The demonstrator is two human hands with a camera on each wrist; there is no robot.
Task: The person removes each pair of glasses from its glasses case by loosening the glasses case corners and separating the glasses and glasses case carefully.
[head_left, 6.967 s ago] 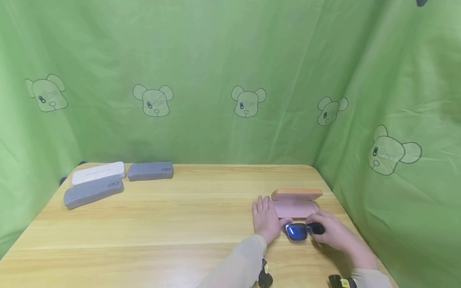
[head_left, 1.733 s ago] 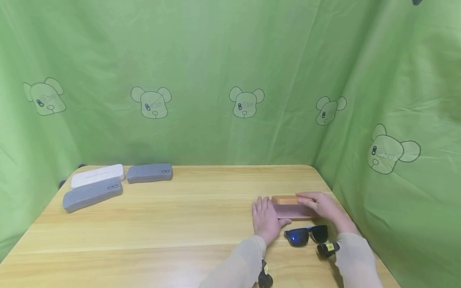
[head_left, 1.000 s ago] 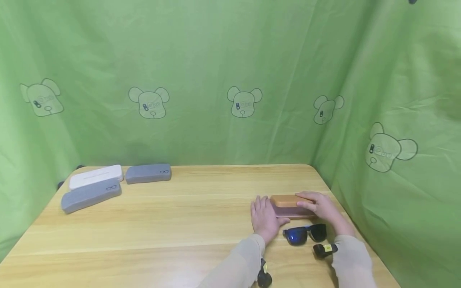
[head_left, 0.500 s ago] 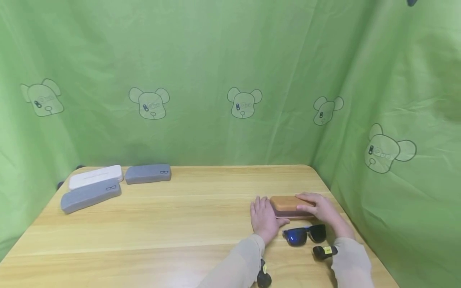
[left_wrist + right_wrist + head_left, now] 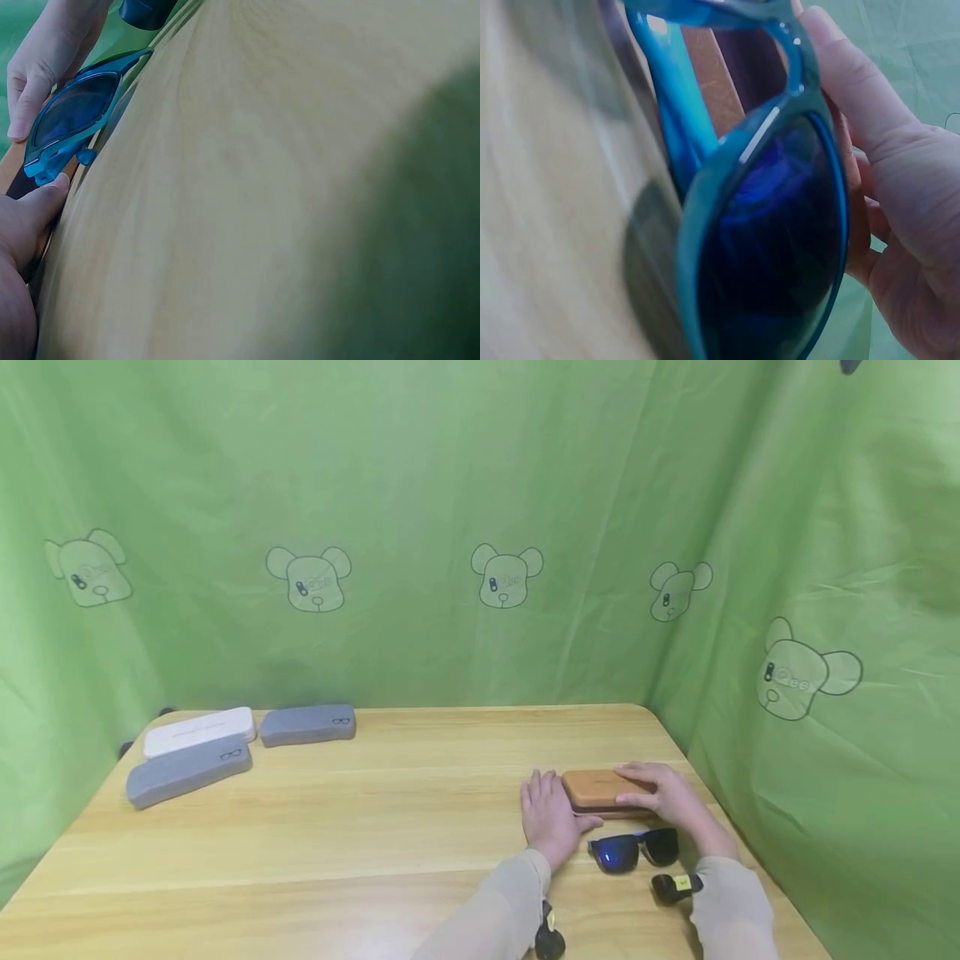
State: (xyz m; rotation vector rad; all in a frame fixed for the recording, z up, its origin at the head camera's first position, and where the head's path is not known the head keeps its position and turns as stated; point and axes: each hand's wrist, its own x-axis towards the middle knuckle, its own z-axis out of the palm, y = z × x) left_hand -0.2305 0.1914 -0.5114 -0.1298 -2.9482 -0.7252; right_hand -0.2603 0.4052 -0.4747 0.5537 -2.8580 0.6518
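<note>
An orange-brown glasses case (image 5: 596, 787) lies at the right of the table, its lid lowered with a dark gap along the front. My right hand (image 5: 667, 793) grips the right end of that lid, thumb at the front and fingers toward the back. Against the case's left end rests my left hand (image 5: 551, 818), fingers straight, thumb reaching along the front edge. Sunglasses (image 5: 618, 853) with dark blue lenses stand on the table just in front of the case. The right wrist view shows their blue frame (image 5: 697, 225) close up, partly covering the case.
At the far left of the wooden table (image 5: 360, 843) lie a white case (image 5: 198, 732) and two grey glasses cases, one in front (image 5: 187, 771) and one to the right (image 5: 307, 725). A green curtain (image 5: 412, 635) surrounds the back and sides.
Seven seconds ago my right hand held the sunglasses; now they stand free. My right hand has since moved onto the case lid and swung it down. The left hand stays put.
</note>
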